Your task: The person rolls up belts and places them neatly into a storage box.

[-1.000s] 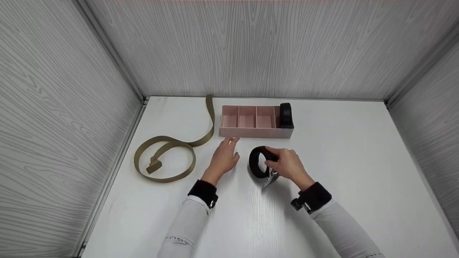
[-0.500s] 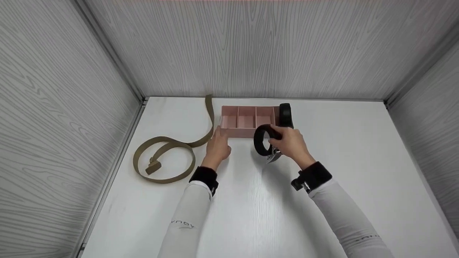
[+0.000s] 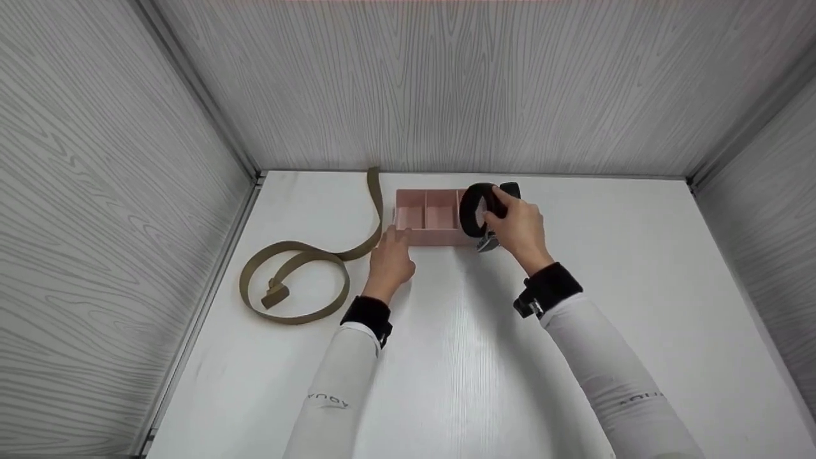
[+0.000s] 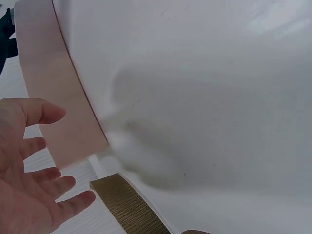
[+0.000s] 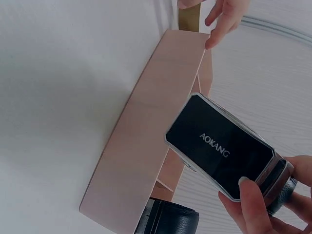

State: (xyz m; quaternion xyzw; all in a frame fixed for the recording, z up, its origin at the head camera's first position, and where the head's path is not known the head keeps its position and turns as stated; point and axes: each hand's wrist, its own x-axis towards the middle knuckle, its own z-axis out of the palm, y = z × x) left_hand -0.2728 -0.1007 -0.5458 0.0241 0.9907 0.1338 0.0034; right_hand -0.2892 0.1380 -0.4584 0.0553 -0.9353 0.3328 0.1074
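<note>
My right hand (image 3: 523, 231) grips a coiled black belt (image 3: 470, 215) above the right part of a pink divided box (image 3: 437, 238). In the right wrist view the belt's buckle (image 5: 219, 146) shows a dark plate lettered AOKANG, with my thumb near its end. My left hand (image 3: 390, 262) is at the box's near left corner; in the right wrist view one fingertip touches its upper edge. Its fingers look loosely spread in the left wrist view. Another black coiled belt (image 5: 173, 219) sits in the rightmost compartment, partly hidden behind my right hand in the head view.
An olive webbing belt (image 3: 294, 320) lies in a loose loop to the left, its tail running up beside the box toward the back wall (image 3: 408, 95). Grey wood-grain panels enclose the white table (image 3: 446, 382) at the back and both sides.
My right hand has carried the coiled black belt forward and up, from the table in front to over the box. My left hand has moved forward to the box's near left corner.
</note>
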